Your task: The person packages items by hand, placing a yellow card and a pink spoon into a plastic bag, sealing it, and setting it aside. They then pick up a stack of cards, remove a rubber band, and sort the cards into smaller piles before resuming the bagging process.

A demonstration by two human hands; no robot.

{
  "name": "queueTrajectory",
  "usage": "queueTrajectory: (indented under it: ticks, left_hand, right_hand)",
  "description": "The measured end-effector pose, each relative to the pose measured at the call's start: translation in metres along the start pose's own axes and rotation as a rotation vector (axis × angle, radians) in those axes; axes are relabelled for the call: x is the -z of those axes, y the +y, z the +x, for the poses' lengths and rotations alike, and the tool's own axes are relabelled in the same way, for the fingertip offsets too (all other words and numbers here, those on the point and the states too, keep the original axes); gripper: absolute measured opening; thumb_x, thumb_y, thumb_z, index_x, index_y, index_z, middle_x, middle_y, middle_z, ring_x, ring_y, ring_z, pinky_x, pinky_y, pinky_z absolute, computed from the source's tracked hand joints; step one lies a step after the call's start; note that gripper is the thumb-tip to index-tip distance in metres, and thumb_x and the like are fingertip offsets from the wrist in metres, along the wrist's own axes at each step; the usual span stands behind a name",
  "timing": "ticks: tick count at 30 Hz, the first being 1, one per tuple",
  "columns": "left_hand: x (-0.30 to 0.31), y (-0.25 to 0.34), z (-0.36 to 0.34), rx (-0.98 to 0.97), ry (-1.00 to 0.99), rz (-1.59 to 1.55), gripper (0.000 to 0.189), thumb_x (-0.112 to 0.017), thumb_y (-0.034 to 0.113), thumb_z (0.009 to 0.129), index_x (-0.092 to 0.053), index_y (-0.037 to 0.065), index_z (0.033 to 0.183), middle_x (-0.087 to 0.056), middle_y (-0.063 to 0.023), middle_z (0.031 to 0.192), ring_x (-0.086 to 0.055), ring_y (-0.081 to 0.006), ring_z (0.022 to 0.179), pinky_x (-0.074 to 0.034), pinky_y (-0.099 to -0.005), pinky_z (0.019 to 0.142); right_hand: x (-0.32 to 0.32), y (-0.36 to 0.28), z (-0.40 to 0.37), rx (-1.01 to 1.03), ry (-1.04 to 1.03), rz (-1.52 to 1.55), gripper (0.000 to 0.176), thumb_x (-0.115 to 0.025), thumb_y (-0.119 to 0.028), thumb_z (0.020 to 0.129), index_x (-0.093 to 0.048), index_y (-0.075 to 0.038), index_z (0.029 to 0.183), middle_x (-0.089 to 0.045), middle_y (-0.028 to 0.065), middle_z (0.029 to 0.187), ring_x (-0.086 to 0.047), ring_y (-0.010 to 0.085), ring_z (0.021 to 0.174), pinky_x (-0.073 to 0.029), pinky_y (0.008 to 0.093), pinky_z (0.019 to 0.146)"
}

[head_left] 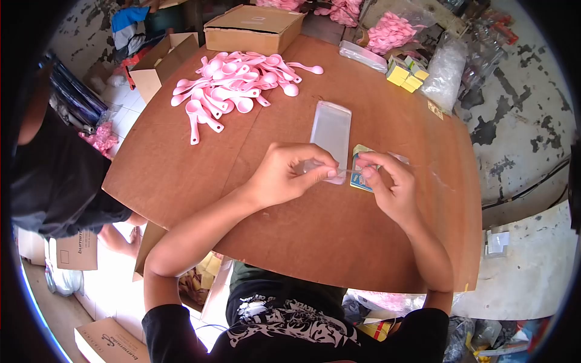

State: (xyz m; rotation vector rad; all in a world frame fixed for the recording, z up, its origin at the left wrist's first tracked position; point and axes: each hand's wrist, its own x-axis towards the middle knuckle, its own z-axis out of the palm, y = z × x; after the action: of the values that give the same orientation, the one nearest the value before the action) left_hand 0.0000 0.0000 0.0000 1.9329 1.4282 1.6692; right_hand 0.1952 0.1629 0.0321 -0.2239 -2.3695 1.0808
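Note:
My left hand [301, 168] pinches one end of a thin, clear piece, perhaps a plastic bag, too small to make out. Thumb and fingers of my right hand [387, 178] close on its other end. Below and behind the hands lies a stack of clear plastic sleeves [331, 130] on the brown table [290, 236]. A blue, green and yellow printed card [361, 181] rests partly hidden beneath my right hand. Farther back on the left is a pile of pink spoons [230, 81].
A cardboard box [254, 30] stands at the back edge. Small yellow boxes [407, 74], a clear case [363, 56] and a bag of plastic [446, 72] sit back right. Another person [57, 163] is at the left, beside an open carton [158, 69].

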Motion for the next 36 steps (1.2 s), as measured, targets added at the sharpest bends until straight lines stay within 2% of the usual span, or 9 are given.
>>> queueTrajectory:
  ticks: [2,5,9,14,17,20,27,33,36]
  left_hand:
    - [-0.004,0.005,0.000,0.390,0.128,-0.414,0.013,-0.069,0.006,0.090,-0.069,-0.001,0.102,-0.073,-0.0075,0.096,-0.068,-0.0109,0.088,-0.057,-0.0277,0.079]
    - [-0.005,0.001,0.003,0.461,0.210,-0.487,0.021,-0.069,0.004,0.090,-0.064,-0.004,0.108,-0.071,-0.0107,0.099,-0.067,-0.0113,0.091,-0.059,-0.0251,0.077]
    - [0.002,0.007,0.009,0.619,0.225,-0.535,0.030,-0.067,0.008,0.092,-0.060,-0.003,0.118,-0.071,-0.0121,0.103,-0.068,-0.0132,0.093,-0.059,-0.0250,0.079]
    - [-0.001,0.003,0.007,0.645,0.299,-0.613,0.039,-0.068,0.010,0.092,-0.056,-0.006,0.127,-0.071,-0.0135,0.104,-0.066,-0.0093,0.084,-0.057,-0.0240,0.071]
    - [-0.001,-0.003,0.003,0.620,0.249,-0.544,0.036,-0.067,0.009,0.093,-0.059,-0.005,0.125,-0.072,-0.0113,0.100,-0.065,-0.0066,0.080,-0.055,-0.0222,0.067]
    - [-0.002,0.004,0.007,0.730,0.142,-0.466,0.033,-0.071,0.009,0.090,-0.063,-0.003,0.119,-0.073,-0.0087,0.098,-0.067,-0.0077,0.083,-0.054,-0.0224,0.073]
    - [-0.006,0.007,0.005,0.596,0.158,-0.481,0.033,-0.071,0.009,0.090,-0.063,-0.004,0.120,-0.073,-0.0086,0.097,-0.067,-0.0078,0.084,-0.053,-0.0220,0.074]
    - [-0.008,0.003,0.006,0.632,0.120,-0.460,0.032,-0.069,0.007,0.091,-0.062,-0.005,0.120,-0.073,-0.0082,0.098,-0.065,-0.0067,0.083,-0.052,-0.0217,0.074]
    - [-0.010,-0.003,0.003,0.625,0.105,-0.400,0.032,-0.068,0.006,0.091,-0.062,-0.005,0.120,-0.073,-0.0064,0.097,-0.064,-0.0060,0.083,-0.051,-0.0219,0.074]
  right_hand:
    - [0.010,0.020,-0.004,-0.045,-0.187,-0.484,0.038,-0.070,-0.019,0.087,-0.063,-0.008,0.123,-0.063,0.0117,0.123,-0.064,0.0257,0.104,-0.051,0.0408,0.091]
    - [0.011,0.040,-0.022,0.107,-0.162,-0.765,0.039,-0.072,-0.020,0.084,-0.065,-0.006,0.119,-0.067,0.0101,0.115,-0.065,0.0290,0.096,-0.052,0.0399,0.088]
    - [0.001,0.044,-0.034,0.046,-0.028,-0.588,0.027,-0.076,-0.015,0.079,-0.072,-0.003,0.102,-0.070,0.0103,0.108,-0.066,0.0285,0.091,-0.054,0.0375,0.082]
    - [0.009,0.034,-0.032,0.157,-0.006,-0.567,0.015,-0.074,-0.010,0.081,-0.071,-0.001,0.094,-0.072,0.0087,0.095,-0.067,0.0279,0.076,-0.054,0.0360,0.071]
    - [0.020,-0.008,-0.025,0.111,0.256,-0.695,0.008,-0.070,-0.003,0.084,-0.068,0.000,0.092,-0.071,0.0093,0.090,-0.067,0.0269,0.075,-0.052,0.0340,0.067]
    - [0.032,-0.013,-0.018,0.359,0.495,-0.672,0.009,-0.069,0.000,0.084,-0.066,-0.002,0.092,-0.069,0.0112,0.086,-0.067,0.0255,0.074,-0.051,0.0340,0.061]
    - [0.023,0.026,-0.037,0.628,0.189,-0.964,0.014,-0.073,-0.002,0.078,-0.064,-0.002,0.088,-0.065,0.0076,0.083,-0.063,0.0236,0.066,-0.050,0.0338,0.056]
    - [0.018,0.043,-0.049,0.154,0.046,-0.476,0.016,-0.075,-0.005,0.079,-0.064,0.000,0.089,-0.065,0.0090,0.083,-0.063,0.0226,0.070,-0.050,0.0309,0.057]
    - [0.022,0.008,-0.043,0.011,0.309,-0.389,0.012,-0.073,-0.001,0.080,-0.065,-0.001,0.089,-0.066,0.0093,0.081,-0.064,0.0211,0.072,-0.052,0.0306,0.061]
